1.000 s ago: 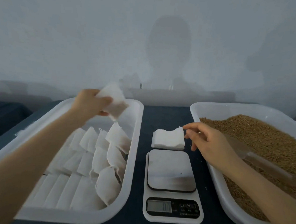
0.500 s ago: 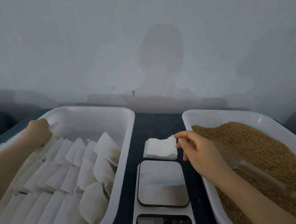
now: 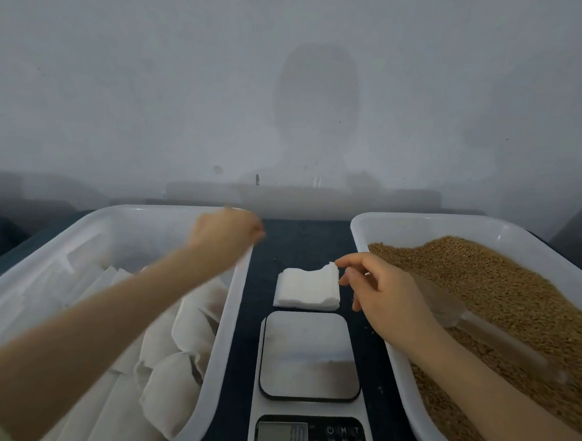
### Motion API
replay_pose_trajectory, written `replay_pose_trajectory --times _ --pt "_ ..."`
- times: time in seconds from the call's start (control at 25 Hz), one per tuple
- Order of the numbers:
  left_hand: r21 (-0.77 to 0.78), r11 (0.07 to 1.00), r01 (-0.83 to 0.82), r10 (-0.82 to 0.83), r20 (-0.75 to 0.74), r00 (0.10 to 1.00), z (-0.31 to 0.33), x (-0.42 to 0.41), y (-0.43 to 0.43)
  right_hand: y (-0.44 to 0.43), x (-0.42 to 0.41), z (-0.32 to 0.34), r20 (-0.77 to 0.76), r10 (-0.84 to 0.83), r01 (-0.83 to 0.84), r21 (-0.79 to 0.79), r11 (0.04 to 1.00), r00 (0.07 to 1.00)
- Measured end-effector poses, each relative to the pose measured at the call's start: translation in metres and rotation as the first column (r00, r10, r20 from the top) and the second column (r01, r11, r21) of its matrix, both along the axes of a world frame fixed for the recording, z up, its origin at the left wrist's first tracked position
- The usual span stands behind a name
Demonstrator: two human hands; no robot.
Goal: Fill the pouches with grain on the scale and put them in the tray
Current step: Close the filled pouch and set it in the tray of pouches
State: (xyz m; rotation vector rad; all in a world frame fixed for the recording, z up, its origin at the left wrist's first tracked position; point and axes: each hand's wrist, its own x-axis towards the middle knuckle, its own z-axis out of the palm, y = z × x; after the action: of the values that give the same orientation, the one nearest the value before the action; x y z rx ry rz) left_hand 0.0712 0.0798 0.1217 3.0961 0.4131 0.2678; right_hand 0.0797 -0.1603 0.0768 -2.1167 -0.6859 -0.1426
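Pouches (image 3: 307, 289) on dark table (image 3: 298, 241) (grey wall (image 3: 155, 75) behind): right hand (image 3: 385, 294) pinches one; left hand (image 3: 226, 231) unclear.

The left hand (image 3: 225, 233) has crossed the tray (image 3: 226, 335) to its right rim, seemingly empty.

A single wide-angle view from the person's head looks forward and down, close over the scale (image 3: 310, 354), toward the wall (image 3: 188, 94).

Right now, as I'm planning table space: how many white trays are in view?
2. The left tray, beside the scale, holds filled pouches; the right tray, on its other side, holds grain and a scoop. None appears hidden.
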Motion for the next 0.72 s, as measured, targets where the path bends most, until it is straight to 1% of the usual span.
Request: replay_pose_trajectory --times 0.04,0.08,0.12,0.2,0.24,0.32,0.4,0.48,0.56,0.6,0.64,0.72 --pt "-0.079 0.995 0.062 -0.069 -0.09 0.994 -0.009 0.008 -0.027 -0.001 0.0 0.0 0.001 0.0 0.0 0.004 1.0 1.0" --pt "-0.095 0.989 0.116 -0.132 -0.182 0.974 -0.019 0.017 -0.05 -0.001 0.001 0.0 0.002 0.001 -0.001 0.011 1.0 1.0" --pt "-0.05 0.986 0.16 -0.167 -0.261 0.951 -0.031 0.024 -0.065 -0.001 0.001 0.0 0.005 0.004 -0.004 0.015 1.0 1.0" --pt "0.09 0.967 0.237 -0.188 -0.368 0.911 -0.054 0.036 -0.078 -0.001 0.001 0.0 0.01 0.006 -0.006 0.02 1.0 1.0" --pt "0.116 0.96 0.256 -0.188 -0.411 0.892 -0.065 0.04 -0.078 -0.001 0.001 -0.001 0.011 0.003 -0.003 0.023 1.0 1.0" --pt "0.099 0.968 0.232 -0.154 -0.496 0.855 -0.076 0.048 -0.074 -0.002 0.001 -0.001 0.008 -0.003 0.003 0.028 1.0 1.0" --pt "0.063 0.985 0.162 -0.104 -0.532 0.841 -0.076 0.05 -0.074 -0.001 0.001 -0.001 0.012 -0.004 0.004 0.031 1.0 1.0" --pt "-0.02 0.992 0.123 -0.118 -0.478 0.87 -0.077 0.051 -0.077 0.0 0.0 -0.001 0.021 -0.004 0.003 0.02 1.0 1.0" --pt "-0.041 0.986 0.163 -0.165 -0.413 0.896 -0.077 0.046 -0.08 0.0 -0.001 -0.001 0.032 -0.006 0.006 0.009 1.0 0.999" --pt "-0.031 0.985 0.168 -0.166 -0.412 0.896 -0.078 0.048 -0.08 -0.001 -0.001 -0.001 0.034 -0.006 0.005 0.009 1.0 0.999" --pt "-0.036 0.985 0.171 -0.169 -0.442 0.881 -0.077 0.048 -0.081 -0.001 -0.001 -0.001 0.034 -0.005 0.005 0.007 1.0 0.999" --pt "-0.01 0.99 0.142 -0.125 -0.529 0.84 -0.069 0.045 -0.085 -0.002 -0.001 -0.001 0.037 -0.009 0.009 0.0 1.0 0.999"
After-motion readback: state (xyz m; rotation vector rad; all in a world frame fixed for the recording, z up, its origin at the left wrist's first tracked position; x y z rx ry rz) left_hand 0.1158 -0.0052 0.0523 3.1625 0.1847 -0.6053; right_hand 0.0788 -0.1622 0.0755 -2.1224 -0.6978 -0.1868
